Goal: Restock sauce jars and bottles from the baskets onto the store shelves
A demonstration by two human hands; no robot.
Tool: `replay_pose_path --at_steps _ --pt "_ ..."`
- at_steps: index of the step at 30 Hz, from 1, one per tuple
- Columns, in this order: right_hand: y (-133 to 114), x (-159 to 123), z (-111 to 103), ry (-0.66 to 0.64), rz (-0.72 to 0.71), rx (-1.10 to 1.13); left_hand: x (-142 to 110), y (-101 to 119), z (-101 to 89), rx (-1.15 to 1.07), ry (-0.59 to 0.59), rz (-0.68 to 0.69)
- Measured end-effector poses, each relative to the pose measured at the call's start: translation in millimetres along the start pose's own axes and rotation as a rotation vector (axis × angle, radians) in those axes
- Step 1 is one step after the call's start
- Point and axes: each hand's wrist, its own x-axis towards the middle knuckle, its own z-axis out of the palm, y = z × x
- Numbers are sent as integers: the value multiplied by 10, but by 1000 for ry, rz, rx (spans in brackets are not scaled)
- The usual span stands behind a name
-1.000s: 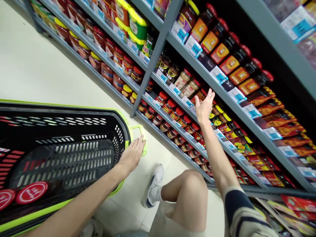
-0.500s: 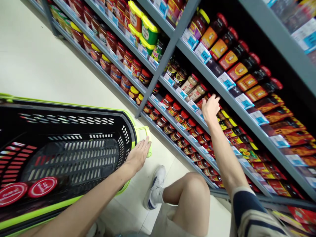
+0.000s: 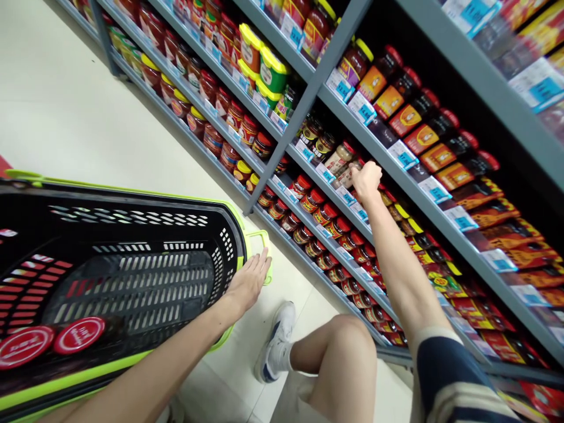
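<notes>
My left hand (image 3: 250,275) lies across the lime-green rim at the end of a black shopping basket (image 3: 127,202), over its green handle loop (image 3: 267,238). Its fingers are stretched out and flat. On the middle shelf, my right hand (image 3: 366,179) has its fingers curled at a glass jar (image 3: 346,176) with pale contents and a pale label, partly hidden by the hand. A matching jar (image 3: 339,157) with a red lid stands just left of it. Inside the basket lie two jars with red lids (image 3: 79,335), near its close side.
Grey shelves (image 3: 304,88) run diagonally, packed with sauce jars and pouches. Blue-and-white price tags (image 3: 403,154) line their edges. A shelf upright (image 3: 282,147) stands left of my right hand. My bent knee (image 3: 348,352) and white shoe (image 3: 279,341) are below, on pale floor tiles.
My right hand has moved slightly left along the shelf to the pale jar, and its fingers have curled in. My left hand stays on the basket end. The view has shifted slightly.
</notes>
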Motion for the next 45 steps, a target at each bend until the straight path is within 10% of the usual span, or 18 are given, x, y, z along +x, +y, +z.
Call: replay_pose_path --at_steps 4,9,13,17,21,25,29,32,45 --pt "-57 -182 -65 45 77 124 0 9 -7 -46 6 -23" --pt "34 -727 -179 284 -195 344 -16 1 -131 -76 -66 -24" --pt "163 -1288 -458 441 -319 480 56 83 -420 -161 198 12" --pt "65 -2071 -759 112 -371 656 181 261 -796 -378 634 -30" --pt "-226 -2644 -789 -340 -436 843 180 291 -981 -645 713 -128" --pt "-407 -2105 -541 -713 -420 956 109 76 -1029 -820 627 -339" --pt "-429 -851 -168 -149 -204 567 112 -87 -1177 -980 617 -417" --pt "-417 -265 62 -35 -203 172 122 -78 -1305 -1080 629 -428" --pt "-311 -471 108 129 -185 97 77 -6 -1348 -1223 618 -474"
